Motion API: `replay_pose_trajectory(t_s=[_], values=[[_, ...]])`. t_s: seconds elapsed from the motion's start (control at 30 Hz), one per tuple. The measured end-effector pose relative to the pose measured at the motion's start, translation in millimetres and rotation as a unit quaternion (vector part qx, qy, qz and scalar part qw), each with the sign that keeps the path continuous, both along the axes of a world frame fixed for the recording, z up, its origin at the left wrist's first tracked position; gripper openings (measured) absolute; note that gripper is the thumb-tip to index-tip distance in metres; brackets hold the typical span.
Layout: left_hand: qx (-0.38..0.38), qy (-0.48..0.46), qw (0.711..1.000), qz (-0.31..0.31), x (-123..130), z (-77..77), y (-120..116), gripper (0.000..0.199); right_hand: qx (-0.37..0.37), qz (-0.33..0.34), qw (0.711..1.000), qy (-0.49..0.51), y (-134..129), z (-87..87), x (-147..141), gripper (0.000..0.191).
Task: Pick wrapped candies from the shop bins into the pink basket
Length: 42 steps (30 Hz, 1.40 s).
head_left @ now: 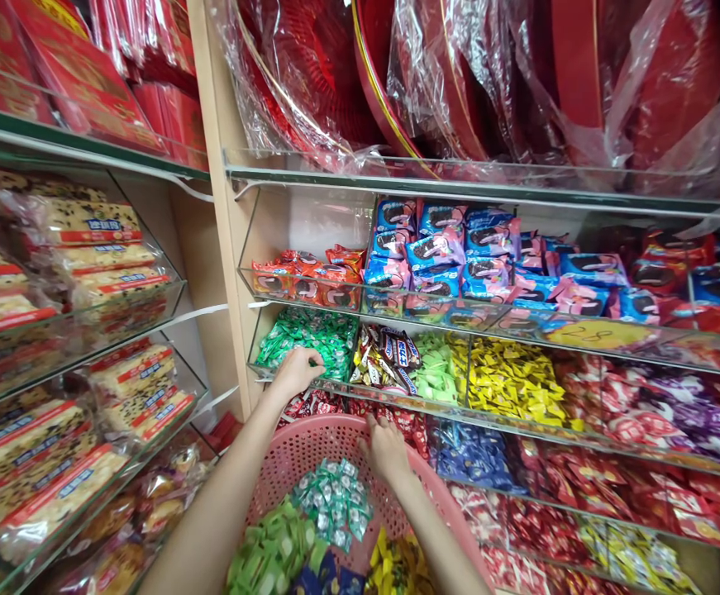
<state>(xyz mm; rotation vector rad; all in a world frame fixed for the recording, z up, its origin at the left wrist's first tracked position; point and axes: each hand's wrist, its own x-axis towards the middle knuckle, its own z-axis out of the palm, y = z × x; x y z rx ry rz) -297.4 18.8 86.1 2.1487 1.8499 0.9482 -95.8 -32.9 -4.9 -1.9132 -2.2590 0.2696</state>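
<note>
My left hand [299, 371] is at the front edge of a clear bin, over green wrapped candies [310, 330]. Its fingers are curled together, and whatever they may hold is hidden. With my right hand [387, 450] I grip the far rim of a pink plastic basket [285, 446] full of small holes. Inside the basket lie separate piles: shiny green-and-silver wrapped candies [335, 500], light green packets [276, 545], dark blue packets [328, 578] and yellow packets [397, 566].
Beside the green candies are Snickers bars [397, 351] and yellow candies [512, 380] behind clear dividers. Blue cookie packs [440, 248] fill the shelf above, under plastic-wrapped red trays [328, 74]. Wrapped pastry bars [96, 231] line the left shelves, past a wooden upright [220, 207].
</note>
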Motion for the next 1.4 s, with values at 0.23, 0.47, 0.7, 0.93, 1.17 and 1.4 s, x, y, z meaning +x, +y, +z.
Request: replay_pose_trajectory(t_s=[0.23, 0.47, 0.7, 0.93, 1.17, 1.4], values=[[-0.008, 0.018, 1.0, -0.002, 2, -1.3, 4, 0.012, 0.008, -0.004, 1.0, -0.004, 3, -1.0, 2, 0.049], [0.038, -0.021, 0.999, 0.005, 0, -1.6, 4, 0.017, 0.007, -0.005, 1.0, -0.01, 5, -3.2, 2, 0.051], [0.04, -0.203, 0.978, -0.015, -4, 5.6, -3, 0.019, 0.003, -0.002, 1.0, -0.014, 4, -0.3, 1, 0.047], [-0.046, -0.357, 0.927, -0.1, 6, 12.3, -33, 0.036, 0.006, -0.006, 1.0, -0.014, 6, -2.3, 1, 0.049], [-0.2, -0.29, 0.917, -0.188, 15, -14.0, -54, 0.033, -0.002, 0.007, 1.0, -0.009, 2, 2.7, -5, 0.049], [-0.332, -0.196, 0.901, -0.2, 18, -67.4, -48, 0.021, -0.003, 0.017, 1.0, -0.011, 2, 0.6, -9, 0.048]])
